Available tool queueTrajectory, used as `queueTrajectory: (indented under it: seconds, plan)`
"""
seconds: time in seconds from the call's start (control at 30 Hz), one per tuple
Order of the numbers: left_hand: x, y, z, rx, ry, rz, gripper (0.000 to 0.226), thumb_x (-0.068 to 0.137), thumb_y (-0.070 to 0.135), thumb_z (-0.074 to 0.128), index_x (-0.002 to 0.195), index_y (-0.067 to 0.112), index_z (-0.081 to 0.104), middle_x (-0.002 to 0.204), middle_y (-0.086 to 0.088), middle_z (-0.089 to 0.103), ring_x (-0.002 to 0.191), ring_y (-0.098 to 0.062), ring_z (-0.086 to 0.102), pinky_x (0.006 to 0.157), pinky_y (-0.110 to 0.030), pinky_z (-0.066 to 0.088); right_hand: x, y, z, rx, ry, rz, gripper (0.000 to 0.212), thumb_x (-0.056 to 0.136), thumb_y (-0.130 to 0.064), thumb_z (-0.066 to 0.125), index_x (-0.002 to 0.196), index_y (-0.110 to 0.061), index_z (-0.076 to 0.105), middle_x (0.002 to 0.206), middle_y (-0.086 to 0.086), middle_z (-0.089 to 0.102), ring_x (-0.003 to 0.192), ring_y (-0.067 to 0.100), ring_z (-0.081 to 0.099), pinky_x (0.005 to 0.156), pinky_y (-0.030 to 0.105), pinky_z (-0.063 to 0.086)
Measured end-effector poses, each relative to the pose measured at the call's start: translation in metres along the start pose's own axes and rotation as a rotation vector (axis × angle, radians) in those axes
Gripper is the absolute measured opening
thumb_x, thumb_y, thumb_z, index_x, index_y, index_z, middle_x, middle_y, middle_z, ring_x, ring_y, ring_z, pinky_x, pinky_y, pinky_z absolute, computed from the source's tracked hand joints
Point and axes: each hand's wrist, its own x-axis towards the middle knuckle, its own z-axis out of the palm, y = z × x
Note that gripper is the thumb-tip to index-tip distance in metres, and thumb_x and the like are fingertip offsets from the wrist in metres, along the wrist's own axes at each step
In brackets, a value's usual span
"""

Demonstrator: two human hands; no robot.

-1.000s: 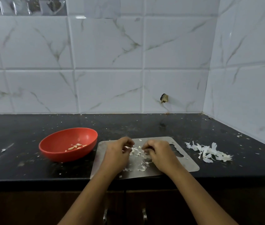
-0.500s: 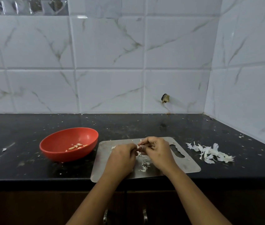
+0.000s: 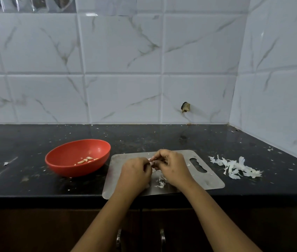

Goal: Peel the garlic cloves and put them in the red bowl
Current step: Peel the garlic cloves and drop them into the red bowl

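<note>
Over the steel cutting board (image 3: pixel 209 179), the left hand (image 3: pixel 135 176) and the right hand (image 3: pixel 173 168) meet fingertip to fingertip, both curled and pinching one garlic clove (image 3: pixel 151 160). It shows only as a small pale, pinkish-white sliver, mostly hidden by the fingers. Left of the board on the dark bench (image 3: pixel 25 135) stands the red bowl (image 3: pixel 65 170) with a few peeled, cream-coloured cloves (image 3: pixel 85 160) lying in it, while thin white skins (image 3: pixel 161 181) lie on the board beneath the hands and a bigger heap of peels (image 3: pixel 235 168) lies to its right.
</note>
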Motion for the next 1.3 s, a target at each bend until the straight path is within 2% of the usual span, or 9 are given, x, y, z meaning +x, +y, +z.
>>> queueTrajectory:
  seconds: [0.1,0.2,0.3,0.4,0.57,0.8,0.93,1.2,1.3]
  plan:
    - [0.003,-0.005,-0.002,-0.159,-0.068,-0.044,0.019,0.088,0.015,0.055,0.082,0.011,0.073,0.072,-0.004,0.071,0.066,-0.019,0.065,0.065,-0.040,0.053,0.000,0.000,-0.004,0.148,-0.035,0.075,0.017,0.088,0.007,0.062,0.085,-0.008,0.069,0.084,0.011,0.073,0.079,0.018,0.072,0.076,0.026,0.059]
    - [0.003,-0.003,-0.005,-0.237,-0.085,-0.079,0.021,0.087,0.013,0.058,0.075,0.021,0.072,0.068,0.005,0.071,0.056,-0.002,0.059,0.062,-0.030,0.052,0.000,0.000,-0.005,0.248,-0.045,0.114,0.013,0.089,0.007,0.061,0.088,-0.003,0.069,0.083,0.012,0.073,0.077,0.016,0.071,0.074,0.024,0.058]
    - [0.003,-0.003,-0.008,-0.360,-0.028,-0.149,0.030,0.087,0.010,0.059,0.067,0.030,0.067,0.065,0.010,0.070,0.062,-0.004,0.063,0.067,-0.032,0.054,0.000,0.001,-0.006,0.336,-0.015,0.126,0.011,0.088,0.006,0.063,0.088,-0.003,0.070,0.082,0.015,0.073,0.076,0.017,0.070,0.072,0.022,0.056]
    - [0.002,-0.001,-0.008,-0.321,0.055,-0.171,0.021,0.087,0.011,0.061,0.075,0.023,0.074,0.069,0.010,0.071,0.069,-0.008,0.066,0.071,-0.028,0.054,0.000,0.002,-0.006,0.370,0.007,0.145,0.011,0.088,0.004,0.064,0.088,-0.004,0.072,0.084,0.019,0.072,0.076,0.017,0.069,0.071,0.020,0.055]
    - [0.001,-0.003,-0.004,-0.217,0.082,-0.147,0.007,0.083,0.024,0.073,0.082,0.017,0.076,0.066,0.015,0.065,0.064,0.000,0.060,0.058,-0.010,0.041,0.000,0.003,-0.005,0.365,0.024,0.151,0.015,0.089,0.004,0.063,0.088,-0.007,0.073,0.084,0.017,0.073,0.077,0.019,0.071,0.072,0.021,0.056]
    - [0.006,-0.011,0.002,-0.336,0.011,-0.080,0.009,0.087,0.030,0.069,0.079,0.026,0.071,0.069,0.008,0.069,0.064,-0.005,0.063,0.065,-0.033,0.053,-0.001,0.000,-0.006,0.309,0.018,0.114,0.008,0.085,0.000,0.069,0.090,-0.004,0.073,0.080,0.015,0.073,0.073,0.016,0.070,0.068,0.020,0.055]
    - [0.008,-0.012,0.001,-0.480,0.026,-0.091,0.011,0.090,0.015,0.065,0.086,0.023,0.071,0.074,0.005,0.071,0.055,-0.001,0.058,0.058,-0.018,0.049,-0.001,0.001,-0.006,0.320,0.009,0.099,0.009,0.082,-0.003,0.074,0.090,-0.006,0.074,0.083,0.008,0.074,0.079,0.014,0.070,0.071,0.019,0.053]
    - [0.005,-0.013,-0.001,-0.629,0.001,-0.125,0.012,0.089,0.011,0.066,0.081,0.019,0.069,0.072,0.002,0.072,0.058,-0.003,0.061,0.060,-0.015,0.046,-0.002,0.001,-0.004,0.114,0.063,0.072,0.006,0.082,-0.015,0.077,0.081,-0.020,0.074,0.076,-0.005,0.072,0.068,0.014,0.064,0.064,0.023,0.053]
    - [0.004,-0.011,-0.005,-0.663,-0.014,-0.114,0.010,0.090,0.009,0.064,0.086,0.014,0.071,0.074,0.003,0.072,0.058,0.001,0.060,0.060,-0.011,0.045,-0.001,0.000,-0.005,0.160,0.027,0.094,0.009,0.084,-0.013,0.074,0.080,-0.021,0.073,0.073,-0.008,0.068,0.065,0.011,0.057,0.064,0.023,0.049]
